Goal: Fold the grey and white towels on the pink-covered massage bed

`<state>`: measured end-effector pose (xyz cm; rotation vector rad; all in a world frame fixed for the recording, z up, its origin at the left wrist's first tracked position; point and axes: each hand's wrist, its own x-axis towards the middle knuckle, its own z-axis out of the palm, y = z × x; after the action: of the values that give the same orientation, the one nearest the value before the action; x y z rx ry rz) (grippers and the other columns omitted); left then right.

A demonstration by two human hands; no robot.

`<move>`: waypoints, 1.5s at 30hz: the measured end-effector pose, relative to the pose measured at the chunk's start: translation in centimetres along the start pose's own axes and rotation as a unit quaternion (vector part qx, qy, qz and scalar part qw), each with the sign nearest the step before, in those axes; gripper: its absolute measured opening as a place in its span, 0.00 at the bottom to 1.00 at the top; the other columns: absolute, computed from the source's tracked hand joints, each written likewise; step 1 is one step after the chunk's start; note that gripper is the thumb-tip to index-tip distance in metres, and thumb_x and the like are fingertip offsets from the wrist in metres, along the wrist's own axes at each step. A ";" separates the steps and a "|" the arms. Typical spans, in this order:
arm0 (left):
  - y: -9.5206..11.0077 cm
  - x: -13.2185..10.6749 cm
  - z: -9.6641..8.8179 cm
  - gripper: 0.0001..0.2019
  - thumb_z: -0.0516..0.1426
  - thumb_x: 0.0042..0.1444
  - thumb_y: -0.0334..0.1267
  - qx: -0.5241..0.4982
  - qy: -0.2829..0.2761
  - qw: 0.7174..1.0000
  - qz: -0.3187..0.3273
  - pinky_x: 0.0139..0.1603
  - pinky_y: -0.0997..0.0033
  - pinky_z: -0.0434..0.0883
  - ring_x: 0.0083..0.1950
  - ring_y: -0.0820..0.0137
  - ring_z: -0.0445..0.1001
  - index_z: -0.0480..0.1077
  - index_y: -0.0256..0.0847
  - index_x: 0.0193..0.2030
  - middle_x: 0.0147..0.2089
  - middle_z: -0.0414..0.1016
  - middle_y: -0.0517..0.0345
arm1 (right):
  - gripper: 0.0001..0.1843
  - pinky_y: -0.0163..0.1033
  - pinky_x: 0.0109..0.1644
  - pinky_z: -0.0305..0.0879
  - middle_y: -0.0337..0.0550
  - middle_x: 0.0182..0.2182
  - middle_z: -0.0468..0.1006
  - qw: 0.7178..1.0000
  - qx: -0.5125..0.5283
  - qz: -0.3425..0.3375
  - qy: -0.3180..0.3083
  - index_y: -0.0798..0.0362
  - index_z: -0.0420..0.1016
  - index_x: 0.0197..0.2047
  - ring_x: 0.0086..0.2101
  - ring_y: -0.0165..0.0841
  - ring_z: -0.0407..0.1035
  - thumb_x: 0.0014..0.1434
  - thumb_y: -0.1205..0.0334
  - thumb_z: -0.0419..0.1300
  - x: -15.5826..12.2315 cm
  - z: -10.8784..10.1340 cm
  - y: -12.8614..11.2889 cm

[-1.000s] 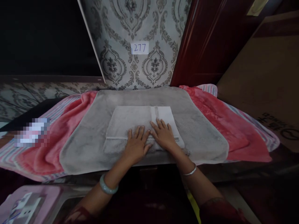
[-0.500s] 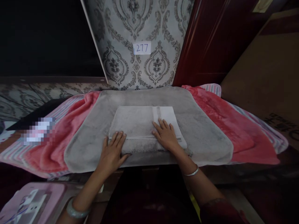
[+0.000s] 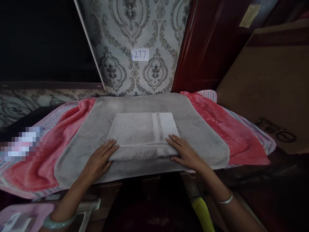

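- One folded, rectangular light-grey cloth with a white band (image 3: 132, 129) lies on a wide grey plush cover (image 3: 77, 154).
- The left hand (image 3: 98, 159) rests at its near left corner, the right hand (image 3: 184, 151) at its near right edge; fingers extended, neither gripping.
- The step looks like squaring the fold; the next move probably calls for even pressure.
- Far right, a brown cardboard box (image 3: 265, 96) hides its contents.
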<state>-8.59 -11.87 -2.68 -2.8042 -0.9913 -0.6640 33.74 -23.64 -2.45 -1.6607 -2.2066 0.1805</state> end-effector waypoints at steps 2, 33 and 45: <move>-0.5 0.1 -0.1 0.31 0.52 0.53 0.32 0.002 0.003 1.000 -0.007 0.70 0.50 0.65 0.72 0.58 0.61 0.65 0.45 0.67 0.72 0.62 0.50 | 0.41 0.59 0.71 0.51 0.52 0.72 0.54 0.998 0.035 -0.019 0.038 0.46 0.54 0.74 0.70 0.45 0.47 0.61 0.58 0.63 -0.4 0.4 0.7; -1.3 11.5 -5.2 0.23 0.52 0.56 0.61 -0.211 0.168 0.949 -0.162 0.55 0.60 0.74 0.50 0.59 0.78 0.74 0.44 0.39 0.46 0.81 0.53 | 0.35 0.60 0.65 0.62 0.51 0.58 0.75 0.952 0.112 0.023 0.283 0.48 0.72 0.62 0.59 0.45 0.66 0.49 0.69 0.55 -0.1 3.7 4.4; -0.7 16.8 -13.6 0.31 0.52 0.60 0.63 -0.286 0.330 0.882 -0.177 0.54 0.55 0.74 0.51 0.61 0.75 0.71 0.35 0.53 0.47 0.80 0.52 | 0.25 0.50 0.48 0.73 0.47 0.40 0.81 0.832 0.341 0.085 0.430 0.54 0.78 0.44 0.42 0.43 0.74 0.57 0.40 0.61 7.5 -11.4 0.6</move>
<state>-2.33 -4.73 16.76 -2.4230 -1.2969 -2.0820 36.69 -17.66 9.49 -1.1674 -1.1193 0.1852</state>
